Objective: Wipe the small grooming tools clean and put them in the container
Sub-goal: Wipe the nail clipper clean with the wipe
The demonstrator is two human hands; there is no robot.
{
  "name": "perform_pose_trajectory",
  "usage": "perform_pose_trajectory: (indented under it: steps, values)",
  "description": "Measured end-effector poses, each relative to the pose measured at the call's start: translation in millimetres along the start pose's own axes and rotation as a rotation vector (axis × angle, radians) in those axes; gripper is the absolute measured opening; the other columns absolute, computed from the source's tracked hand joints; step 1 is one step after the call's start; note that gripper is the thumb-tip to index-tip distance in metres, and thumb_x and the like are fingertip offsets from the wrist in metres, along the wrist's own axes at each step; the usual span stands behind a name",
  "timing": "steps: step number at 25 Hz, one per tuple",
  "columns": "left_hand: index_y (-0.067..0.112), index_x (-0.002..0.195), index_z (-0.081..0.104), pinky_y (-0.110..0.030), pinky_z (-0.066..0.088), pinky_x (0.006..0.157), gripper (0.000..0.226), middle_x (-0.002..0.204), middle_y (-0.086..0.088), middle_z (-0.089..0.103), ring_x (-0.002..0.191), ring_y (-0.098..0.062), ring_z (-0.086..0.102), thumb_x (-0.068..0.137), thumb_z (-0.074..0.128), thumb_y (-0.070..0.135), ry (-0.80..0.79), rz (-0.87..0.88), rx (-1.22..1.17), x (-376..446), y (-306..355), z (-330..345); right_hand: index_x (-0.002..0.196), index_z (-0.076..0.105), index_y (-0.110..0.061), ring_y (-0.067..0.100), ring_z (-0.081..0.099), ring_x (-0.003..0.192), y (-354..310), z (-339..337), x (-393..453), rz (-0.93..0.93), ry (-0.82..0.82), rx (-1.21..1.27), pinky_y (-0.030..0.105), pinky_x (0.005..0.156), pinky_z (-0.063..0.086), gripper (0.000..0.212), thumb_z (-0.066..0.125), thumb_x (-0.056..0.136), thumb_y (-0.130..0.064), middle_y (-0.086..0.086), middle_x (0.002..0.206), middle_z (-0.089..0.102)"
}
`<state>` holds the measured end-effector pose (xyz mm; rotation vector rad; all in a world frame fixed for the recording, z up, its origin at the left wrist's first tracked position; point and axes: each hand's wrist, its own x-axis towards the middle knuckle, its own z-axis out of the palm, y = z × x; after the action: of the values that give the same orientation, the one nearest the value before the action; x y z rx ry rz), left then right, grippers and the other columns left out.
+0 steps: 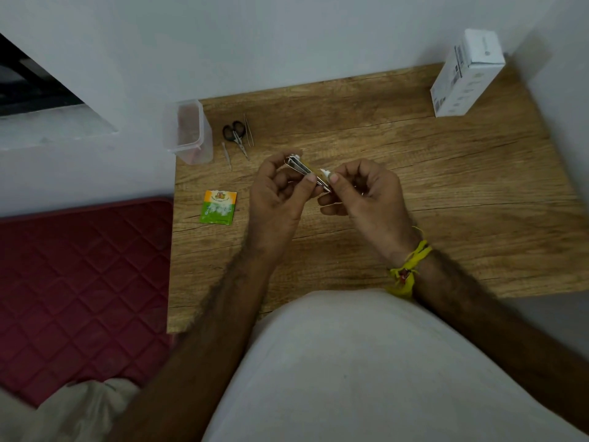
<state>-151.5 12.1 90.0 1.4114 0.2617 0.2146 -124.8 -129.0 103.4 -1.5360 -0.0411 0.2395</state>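
1. A wooden table (414,173) stood against a pale wall, filling the centre and right of the frame.
2. Above its middle, the left hand (277,193) pinched a metal nail clipper (306,172), its long axis running from upper left to lower right.
3. The right hand (363,193) gripped a small white wipe (325,172) against the clipper's lower-right end.
4. At upper left sat a clear container (188,132), with black-handled scissors (236,134) just beside it.
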Motion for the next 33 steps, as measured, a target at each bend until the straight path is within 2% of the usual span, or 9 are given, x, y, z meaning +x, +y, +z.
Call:
perform_pose_trajectory:
  steps: [5,8,11,15,19,23,27,30,33]
  values:
    - [-0.001,0.099,0.066,-0.032,0.059,0.078,0.022,0.095,-0.013,0.073,0.086,-0.019,0.073,0.081,0.079,-0.001,-0.010,0.116,0.264,-1,4,1,0.102,0.062,0.009,0.014,0.074,0.073,0,2,1,-0.145,0.114,0.021,0.026,0.069,0.061,0.008,0.060,0.098,0.002,0.012,0.086,0.070]
    - [0.007,0.103,0.074,-0.034,0.061,0.079,0.018,0.095,-0.002,0.075,0.088,-0.014,0.073,0.085,0.077,0.010,-0.052,0.255,0.499,-2,6,0,0.103,0.061,0.006,0.018,0.075,0.074,-2,-1,0,-0.156,0.120,0.064,0.028,0.070,0.062,0.007,0.059,0.100,0.001,0.012,0.085,0.070]
    - [0.009,0.108,0.072,-0.031,0.059,0.083,0.019,0.099,0.004,0.074,0.095,-0.008,0.070,0.089,0.072,0.009,-0.123,0.344,0.603,-2,12,2,0.106,0.060,0.008,0.025,0.075,0.075,-3,-1,-1,-0.123,0.129,0.119,0.030,0.070,0.062,0.011,0.058,0.101,-0.002,0.021,0.089,0.071]
    - [0.008,0.109,0.070,-0.040,0.059,0.084,0.020,0.102,0.003,0.073,0.098,-0.011,0.070,0.090,0.070,0.006,-0.131,0.341,0.549,-2,6,0,0.105,0.063,0.004,0.026,0.073,0.081,-4,-2,-2,0.005,0.126,0.228,0.032,0.065,0.062,0.011,0.060,0.101,-0.007,0.015,0.090,0.073]
    - [0.005,0.111,0.068,-0.040,0.059,0.085,0.020,0.105,0.003,0.071,0.099,-0.011,0.068,0.091,0.067,0.005,-0.088,0.366,0.524,-5,-1,2,0.097,0.064,-0.004,0.022,0.072,0.079,-9,-4,-3,0.172,0.082,0.412,0.029,0.067,0.061,0.008,0.058,0.101,-0.008,0.011,0.088,0.072]
    - [0.004,0.112,0.065,-0.041,0.058,0.089,0.018,0.110,-0.001,0.071,0.106,-0.014,0.068,0.094,0.064,0.002,-0.109,0.389,0.463,-6,-2,0,0.096,0.064,0.000,0.020,0.071,0.083,-12,-6,0,0.247,0.080,0.488,0.027,0.075,0.062,0.010,0.057,0.100,-0.005,0.012,0.090,0.071]
    - [0.007,0.115,0.057,-0.039,0.054,0.098,0.016,0.120,-0.008,0.071,0.119,-0.017,0.066,0.101,0.053,0.004,-0.097,0.345,0.317,-6,5,10,0.092,0.064,0.002,0.024,0.072,0.083,-6,-7,3,0.293,0.143,0.506,0.022,0.070,0.060,0.011,0.057,0.100,-0.002,0.016,0.092,0.070]
    - [0.008,0.121,0.049,-0.040,0.057,0.093,0.016,0.126,-0.010,0.068,0.119,-0.018,0.066,0.106,0.045,0.010,-0.025,0.229,0.194,-5,5,13,0.099,0.065,0.006,0.026,0.072,0.085,-3,-8,5,0.286,0.176,0.505,0.021,0.071,0.060,0.009,0.059,0.099,-0.002,0.017,0.099,0.069]
    - [0.008,0.124,0.045,-0.039,0.060,0.084,0.018,0.124,-0.012,0.070,0.108,-0.028,0.071,0.108,0.042,0.014,0.001,-0.029,-0.096,-3,4,15,0.109,0.062,0.012,0.023,0.075,0.087,-1,-7,5,0.257,0.193,0.480,0.021,0.072,0.060,0.016,0.058,0.099,-0.001,0.014,0.093,0.074]
